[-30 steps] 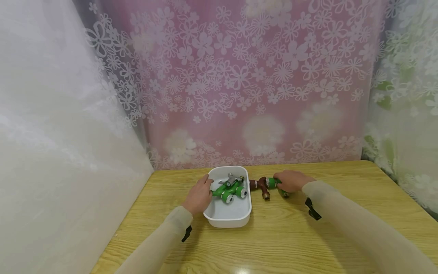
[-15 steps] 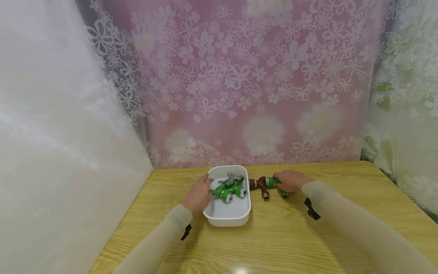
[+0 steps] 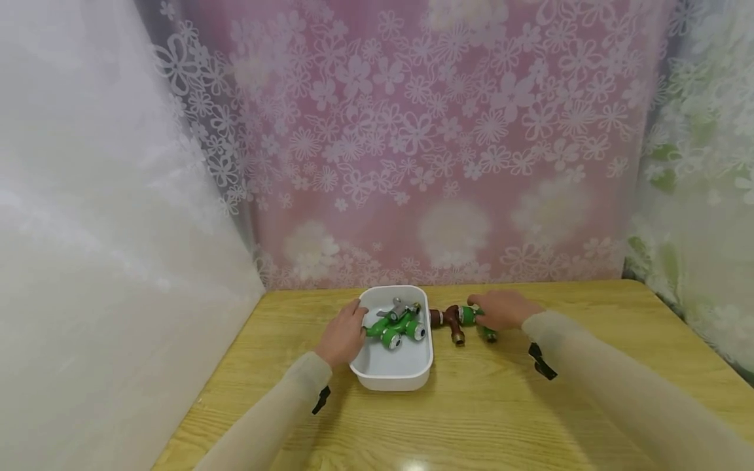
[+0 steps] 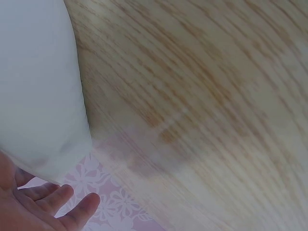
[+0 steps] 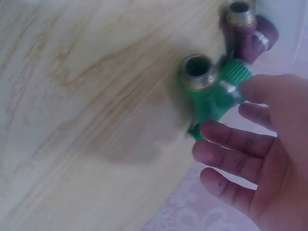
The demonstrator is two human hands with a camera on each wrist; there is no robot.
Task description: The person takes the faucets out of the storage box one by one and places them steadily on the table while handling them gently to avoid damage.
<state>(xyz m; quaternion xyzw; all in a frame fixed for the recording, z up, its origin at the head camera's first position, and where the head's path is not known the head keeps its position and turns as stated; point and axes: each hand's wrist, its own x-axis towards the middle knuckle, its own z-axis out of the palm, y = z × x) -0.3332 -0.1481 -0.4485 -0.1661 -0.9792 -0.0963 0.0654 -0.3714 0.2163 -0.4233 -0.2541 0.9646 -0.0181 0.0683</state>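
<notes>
Our right hand [image 3: 501, 310] has its grip fairly wide and loose around a green fitting [image 5: 207, 103]; can't tell if we're touching it. It's near the far edge of the bench [image 3: 471, 418], with a brown fitting [image 3: 452, 317] between it and the white tub [image 3: 394, 384]. Our left hand [image 3: 343, 335] rests on the tub's left rim, grip relaxed. Green hardware [image 3: 404, 324] and a silver piece [image 3: 398, 312] sit inside.

1. My left forearm [image 3: 271, 412], sleeved, slants forward and inward from lower left.
2. My left hand [image 3: 343, 335]: back uppermost; fingers [image 4: 82, 211] extended, slightly parted at the tips.
3. My right forearm [image 3: 624, 386], also sleeved, slants forward and inward from lower right.
4. My right hand [image 3: 502, 310]: fingers loosely bent; thumb [image 5: 260, 89] set apart from the lower 3 fingers.
5. My 2 hands: well apart.
</notes>
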